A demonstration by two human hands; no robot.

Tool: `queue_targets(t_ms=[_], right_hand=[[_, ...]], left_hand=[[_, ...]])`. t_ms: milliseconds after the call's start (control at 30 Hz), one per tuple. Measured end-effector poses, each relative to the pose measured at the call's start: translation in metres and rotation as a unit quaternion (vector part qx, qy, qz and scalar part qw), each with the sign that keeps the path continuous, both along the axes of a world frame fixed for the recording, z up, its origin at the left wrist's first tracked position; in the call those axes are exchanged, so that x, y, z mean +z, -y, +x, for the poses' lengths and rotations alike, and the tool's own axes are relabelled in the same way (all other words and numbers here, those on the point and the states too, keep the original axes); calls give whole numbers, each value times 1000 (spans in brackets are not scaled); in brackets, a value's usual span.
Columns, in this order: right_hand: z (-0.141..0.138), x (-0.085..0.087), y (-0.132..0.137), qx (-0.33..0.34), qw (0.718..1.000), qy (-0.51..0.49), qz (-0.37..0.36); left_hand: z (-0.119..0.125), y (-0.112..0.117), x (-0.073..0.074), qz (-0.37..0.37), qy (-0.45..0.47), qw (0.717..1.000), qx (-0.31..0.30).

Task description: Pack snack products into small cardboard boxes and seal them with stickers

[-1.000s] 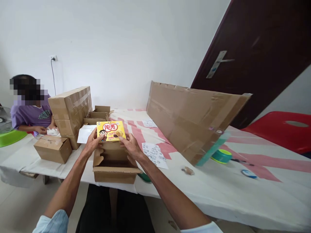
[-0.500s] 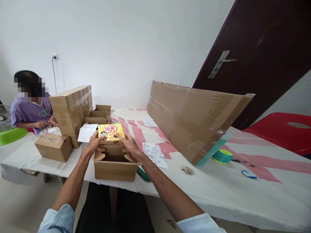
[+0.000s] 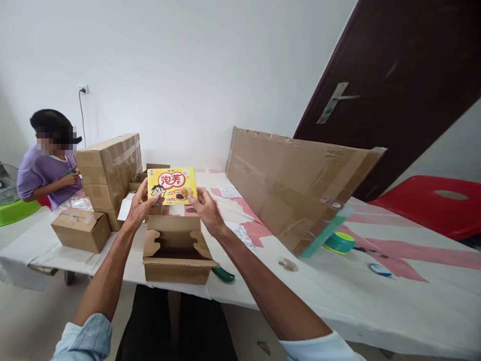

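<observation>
Between my two hands I hold a yellow snack box (image 3: 172, 186) with red lettering and a cartoon face, its printed front turned toward me. My left hand (image 3: 142, 203) grips its left edge, thumb on the front. My right hand (image 3: 205, 210) closes on the right edge in the same way. Below the snack box, an open cardboard carton (image 3: 178, 273) stands at the table's near edge with its flaps folded out. The part of its inside that I see is dark. A green-handled object (image 3: 223, 274) pokes out beside the carton's right side.
Stacked taped cartons (image 3: 108, 165) and a smaller carton (image 3: 80, 230) stand at left, near a person in a purple shirt (image 3: 48, 175). A tall cardboard sheet (image 3: 293, 180) leans on the right, with tape rolls (image 3: 340, 242) beyond it. Printed paper (image 3: 244, 236) lies behind my right forearm.
Both hands have lifted the yellow snack box up from just above the carton, and its front now faces me more squarely. The carton's opening shows more. The other person's head and arms have shifted.
</observation>
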State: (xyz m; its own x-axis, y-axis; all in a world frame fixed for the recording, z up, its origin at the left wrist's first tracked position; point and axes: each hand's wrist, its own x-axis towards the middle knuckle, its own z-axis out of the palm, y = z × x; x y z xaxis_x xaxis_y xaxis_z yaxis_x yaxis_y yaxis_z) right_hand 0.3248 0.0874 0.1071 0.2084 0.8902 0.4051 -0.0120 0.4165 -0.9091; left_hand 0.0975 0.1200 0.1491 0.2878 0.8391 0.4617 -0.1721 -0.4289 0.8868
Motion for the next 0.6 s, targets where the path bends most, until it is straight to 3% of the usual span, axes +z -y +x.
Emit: queue_targets(t_ms=[133, 267, 367, 467, 533, 600], right_hand=[[18, 31, 18, 30, 998, 41, 42], [42, 42, 34, 44, 993, 99, 35], [64, 28, 38, -1, 996, 79, 34], [86, 1, 36, -62, 996, 58, 16], [99, -21, 33, -90, 995, 52, -12], [107, -43, 28, -104, 993, 42, -44]], left_hand=[[0, 9, 19, 88, 32, 994, -53], [-10, 30, 16, 123, -45, 990, -48], [-33, 49, -2, 133, -148, 978, 56], [-63, 58, -29, 118, -197, 963, 143], [-83, 54, -50, 47, -185, 960, 203], [-97, 43, -72, -100, -116, 954, 258]])
